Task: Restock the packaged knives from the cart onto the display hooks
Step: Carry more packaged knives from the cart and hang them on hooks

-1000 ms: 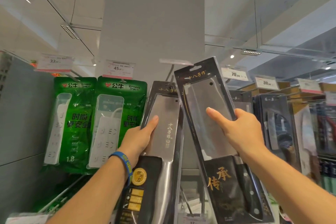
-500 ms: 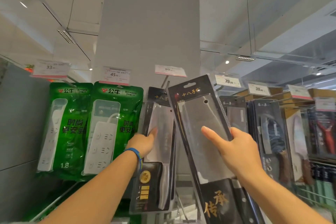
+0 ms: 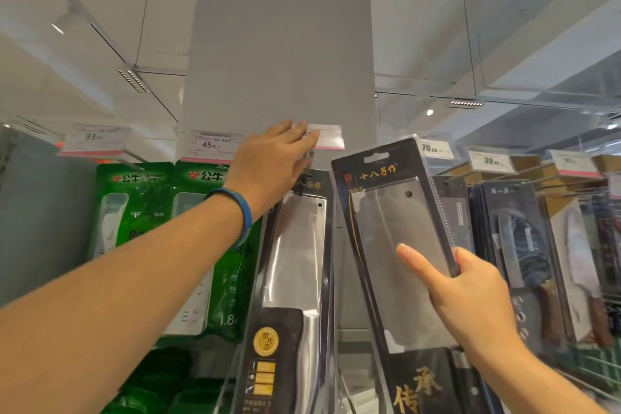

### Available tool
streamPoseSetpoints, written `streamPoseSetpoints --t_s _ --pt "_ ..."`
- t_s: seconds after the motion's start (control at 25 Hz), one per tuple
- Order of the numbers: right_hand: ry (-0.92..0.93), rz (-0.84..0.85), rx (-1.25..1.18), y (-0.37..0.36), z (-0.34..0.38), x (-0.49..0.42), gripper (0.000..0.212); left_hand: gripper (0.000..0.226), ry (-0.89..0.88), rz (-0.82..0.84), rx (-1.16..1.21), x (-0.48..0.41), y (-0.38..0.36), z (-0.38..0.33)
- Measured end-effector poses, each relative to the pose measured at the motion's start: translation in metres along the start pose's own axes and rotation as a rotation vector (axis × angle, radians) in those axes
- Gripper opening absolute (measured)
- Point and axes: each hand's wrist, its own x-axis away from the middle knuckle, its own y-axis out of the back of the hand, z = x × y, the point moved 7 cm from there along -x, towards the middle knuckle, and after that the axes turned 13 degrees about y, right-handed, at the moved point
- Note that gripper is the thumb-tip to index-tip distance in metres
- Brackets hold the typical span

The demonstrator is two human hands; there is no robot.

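Up at twelve o'clock, your left hand [image 3: 275, 161] rests flat, fingers spread, on the price tag [image 3: 327, 137] above the hanging knife pack [image 3: 295, 279]. Toward four o'clock, your right hand [image 3: 470, 299] grips the packaged knife [image 3: 393, 228] by its right edge, thumb across the front, pack tilted left, just beside the hanging one. At nine o'clock hang green power-strip packs [image 3: 141, 198].

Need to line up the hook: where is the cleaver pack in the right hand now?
In the head view, right of centre: the cleaver pack, tilted, gripped by the right hand, beside the hanging cleaver pack, below the price tag.
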Motion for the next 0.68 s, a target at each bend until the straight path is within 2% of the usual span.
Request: streamPoseSetpoints --t_s 0.16,0.28,0.4,0.56,0.68 --pt "-0.058 0.022 -0.015 -0.005 -0.015 0.003 0.077 0.040 0.036 -0.040 0.048 0.001 -0.004 -0.004" --pt "-0.087 0.031 -0.024 -0.011 -0.024 0.000 0.077 0.036 -0.044 -0.089 -0.017 -0.001 0.001 -0.008" --pt "-0.084 0.041 -0.070 -0.016 -0.031 -0.005 0.078 0.026 -0.116 -0.131 0.039 -0.015 0.018 -0.007" --pt "-0.072 0.062 -0.122 -0.026 -0.038 -0.017 0.081 0.025 -0.194 -0.169 -0.001 -0.007 0.021 -0.011" --pt "-0.064 0.054 -0.171 -0.033 -0.036 -0.020 0.075 0.031 -0.128 -0.157 -0.025 0.009 0.012 -0.010"
